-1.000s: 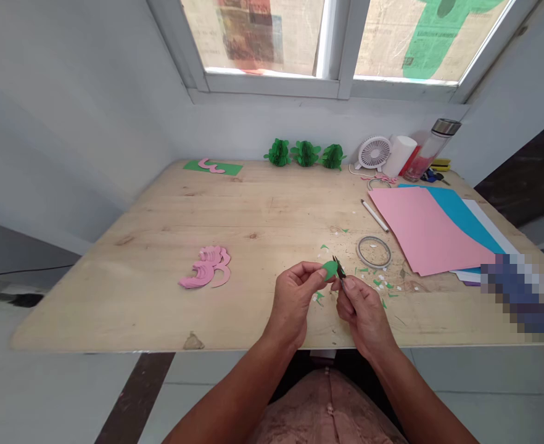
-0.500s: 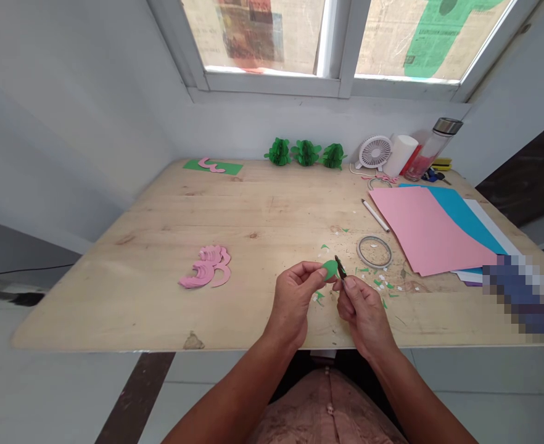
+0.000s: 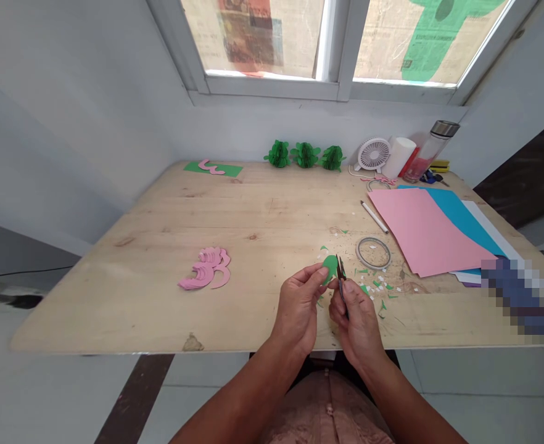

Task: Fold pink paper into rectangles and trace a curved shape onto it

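Note:
Between the thumb and fingers of my left hand (image 3: 302,300) is a small rounded piece of green paper (image 3: 330,266). My right hand (image 3: 356,313) is closed around dark scissors (image 3: 341,271), whose blades point away from me and stand slightly apart at the right edge of the green piece. The scissor handles are largely hidden by my fingers. Green and white paper scraps (image 3: 382,285) lie scattered on the table just beyond and to the right of my hands.
Pink cut-paper curves (image 3: 210,268) lie at left. A tape roll (image 3: 374,253), a white pen (image 3: 374,217) and pink sheets (image 3: 427,231) are at right. Along the wall stand green paper trees (image 3: 305,155), a small fan (image 3: 374,154) and a bottle (image 3: 432,154). The wooden table (image 3: 161,216) ends close before me.
The scissor blades have parted a little and turned more upright along the green paper's edge. My right hand has moved slightly left and down, and a green scrap now shows beside it.

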### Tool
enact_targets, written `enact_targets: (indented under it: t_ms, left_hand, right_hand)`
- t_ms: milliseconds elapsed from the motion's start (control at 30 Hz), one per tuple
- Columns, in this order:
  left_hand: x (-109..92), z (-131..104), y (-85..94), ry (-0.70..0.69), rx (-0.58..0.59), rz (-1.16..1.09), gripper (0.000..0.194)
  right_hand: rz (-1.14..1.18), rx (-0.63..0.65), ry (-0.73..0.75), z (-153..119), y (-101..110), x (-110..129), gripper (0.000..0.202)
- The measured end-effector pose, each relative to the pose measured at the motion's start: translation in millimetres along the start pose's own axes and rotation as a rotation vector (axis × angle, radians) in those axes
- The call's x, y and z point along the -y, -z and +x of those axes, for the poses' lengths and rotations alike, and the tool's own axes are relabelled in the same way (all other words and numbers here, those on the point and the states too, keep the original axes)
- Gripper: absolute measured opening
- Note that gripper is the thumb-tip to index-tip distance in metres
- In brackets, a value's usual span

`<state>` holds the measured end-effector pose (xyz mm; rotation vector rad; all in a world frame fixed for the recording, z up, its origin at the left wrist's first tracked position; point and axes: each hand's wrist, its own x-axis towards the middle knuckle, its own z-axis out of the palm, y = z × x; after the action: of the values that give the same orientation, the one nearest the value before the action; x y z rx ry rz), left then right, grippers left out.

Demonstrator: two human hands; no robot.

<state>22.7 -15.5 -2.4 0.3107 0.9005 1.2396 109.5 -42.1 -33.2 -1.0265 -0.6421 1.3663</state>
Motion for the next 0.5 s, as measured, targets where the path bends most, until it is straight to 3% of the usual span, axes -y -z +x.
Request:
enact_targets:
  t_ms: [500]
  left_hand:
    - [5.6,-5.0,-8.8,0.011,-0.027,-0.063,0.024]
  right_hand:
    - [0.018,0.003,0.090,2.5,0.6,-9.4,0.037]
